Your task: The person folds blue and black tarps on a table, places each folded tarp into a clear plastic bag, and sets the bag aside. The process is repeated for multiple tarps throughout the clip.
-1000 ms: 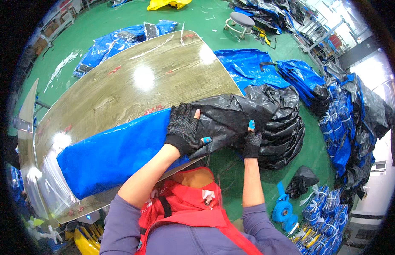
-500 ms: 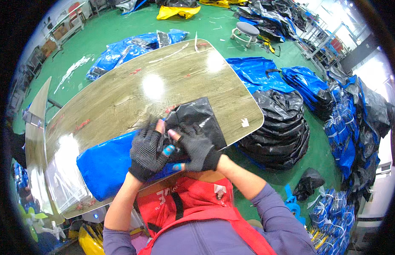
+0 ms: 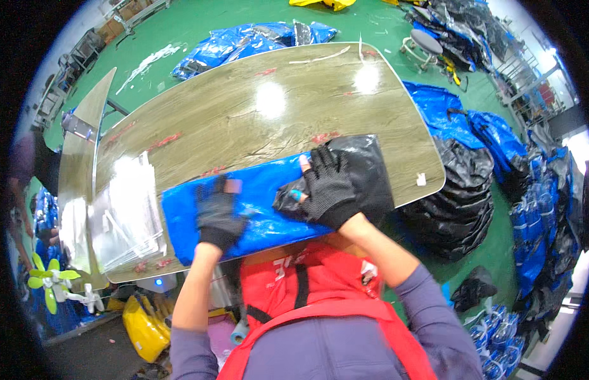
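Note:
A folded bag-like piece of plastic sheeting lies along the near edge of the table, with a shiny blue part (image 3: 259,218) on the left and a black part (image 3: 370,171) on the right. My left hand (image 3: 220,212), in a dark knit glove and blurred by motion, rests over the blue part with its thumb apart. Across the seam of blue and black, my right hand (image 3: 332,190) lies flat with fingers spread. It presses on a crumpled black fold (image 3: 288,196). The right glove leaves some fingertips bare, and one carries blue tape.
Clear plastic sleeves (image 3: 126,221) are stacked at the left of the wood-grain table (image 3: 212,126). A green toy-like fan (image 3: 52,277) stands at the lower left. Black and blue sheeting (image 3: 453,196) is heaped beyond the right edge. A round stool (image 3: 424,44) stands farther back.
My hands were close together over the black part; now they are apart, the left over the blue and the right on the black. More blue sheeting shows between them. The view has shifted.

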Tool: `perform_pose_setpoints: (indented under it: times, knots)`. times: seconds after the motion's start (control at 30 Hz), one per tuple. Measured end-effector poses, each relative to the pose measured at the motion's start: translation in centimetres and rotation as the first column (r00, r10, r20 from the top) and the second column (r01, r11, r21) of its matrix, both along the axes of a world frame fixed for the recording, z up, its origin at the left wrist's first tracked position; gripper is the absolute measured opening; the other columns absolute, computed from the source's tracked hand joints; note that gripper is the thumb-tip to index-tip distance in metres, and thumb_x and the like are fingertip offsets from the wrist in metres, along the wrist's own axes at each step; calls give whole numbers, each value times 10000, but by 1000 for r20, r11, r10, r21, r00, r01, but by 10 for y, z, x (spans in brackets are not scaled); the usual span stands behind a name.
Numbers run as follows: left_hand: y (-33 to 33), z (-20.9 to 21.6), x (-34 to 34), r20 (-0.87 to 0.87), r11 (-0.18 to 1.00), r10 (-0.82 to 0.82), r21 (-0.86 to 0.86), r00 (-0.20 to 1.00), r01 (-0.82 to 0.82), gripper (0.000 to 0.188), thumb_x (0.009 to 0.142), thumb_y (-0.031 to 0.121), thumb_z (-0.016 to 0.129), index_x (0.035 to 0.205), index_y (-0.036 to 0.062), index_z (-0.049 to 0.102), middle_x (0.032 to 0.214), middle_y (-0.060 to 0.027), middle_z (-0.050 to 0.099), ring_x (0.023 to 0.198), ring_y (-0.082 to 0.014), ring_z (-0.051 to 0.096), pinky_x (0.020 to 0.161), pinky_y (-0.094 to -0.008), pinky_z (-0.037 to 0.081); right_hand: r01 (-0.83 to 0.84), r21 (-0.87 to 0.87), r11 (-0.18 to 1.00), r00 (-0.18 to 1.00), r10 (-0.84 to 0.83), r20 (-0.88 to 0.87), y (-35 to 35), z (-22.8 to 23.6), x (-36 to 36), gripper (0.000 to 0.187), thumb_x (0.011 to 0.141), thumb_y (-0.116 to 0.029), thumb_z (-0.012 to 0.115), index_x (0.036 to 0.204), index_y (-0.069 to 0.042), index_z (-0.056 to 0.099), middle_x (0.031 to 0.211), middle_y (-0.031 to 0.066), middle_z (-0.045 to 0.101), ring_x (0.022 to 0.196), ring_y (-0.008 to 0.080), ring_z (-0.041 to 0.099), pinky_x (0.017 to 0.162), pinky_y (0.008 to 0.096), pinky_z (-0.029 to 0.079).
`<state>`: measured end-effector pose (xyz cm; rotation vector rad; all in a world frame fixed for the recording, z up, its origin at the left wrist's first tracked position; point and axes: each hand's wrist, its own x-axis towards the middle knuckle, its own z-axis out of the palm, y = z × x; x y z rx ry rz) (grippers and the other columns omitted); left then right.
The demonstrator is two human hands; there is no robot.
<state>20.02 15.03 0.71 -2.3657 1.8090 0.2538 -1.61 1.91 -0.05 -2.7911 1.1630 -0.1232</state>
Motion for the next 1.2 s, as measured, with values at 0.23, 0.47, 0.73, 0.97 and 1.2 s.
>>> perform_pose_setpoints:
  times: [0.23, 0.47, 0.73, 0.97, 1.2]
  knots:
    - [104, -60, 92, -380, 707, 507, -329, 774, -625, 1061, 808, 557, 637, 1475, -72, 101, 1501, -336, 175, 1404, -455, 184, 1157, -426, 175, -88, 73, 993, 995, 85, 45, 32, -2, 49, 628, 859, -528, 501, 1414, -243, 436, 1483, 256, 316, 1375, 505, 217, 1036, 745, -12]
    - [167, -29, 37, -826, 509, 92, 519, -557, -686, 721, 841, 313, 682, 1433, 85, 337, 1349, -171, 487, 1123, -355, 556, 952, -509, 477, -308, -126, 943, 944, 319, 79, 15, -30, 45, 502, 846, -506, 517, 1277, -260, 591, 1396, 214, 455, 1355, 394, 334, 1081, 702, 24]
    - [77, 63, -26, -777, 768, -236, 219, -583, -602, 885, 837, 539, 599, 1468, 30, 242, 1445, -246, 365, 1281, -431, 422, 1030, -619, 361, -319, -197, 927, 770, 374, 516, 50, -30, -22, 397, 868, -217, 535, 1227, -49, 567, 1350, 173, 500, 1324, 363, 393, 1137, 512, 234]
    - [-94, 39, -118, -228, 619, -641, -718, 733, 318, 825, 872, 595, 466, 1474, 58, 296, 1509, -287, 225, 1398, -479, 183, 1123, -590, 69, -517, 438, 735, 576, -81, 814, 38, -75, -36, 566, 943, -212, 522, 1446, -91, 294, 1475, 133, 358, 1331, 276, 389, 1120, 382, 305]
    - [-141, 27, -147, 22, 675, -672, -393, 740, 625, 717, 892, 558, 461, 1462, 136, 355, 1519, -234, 259, 1426, -433, 150, 1120, -611, 16, -419, 406, 812, 710, 15, 704, 44, -92, -35, 521, 930, -296, 470, 1403, -102, 367, 1419, 156, 412, 1315, 278, 390, 1121, 412, 285]
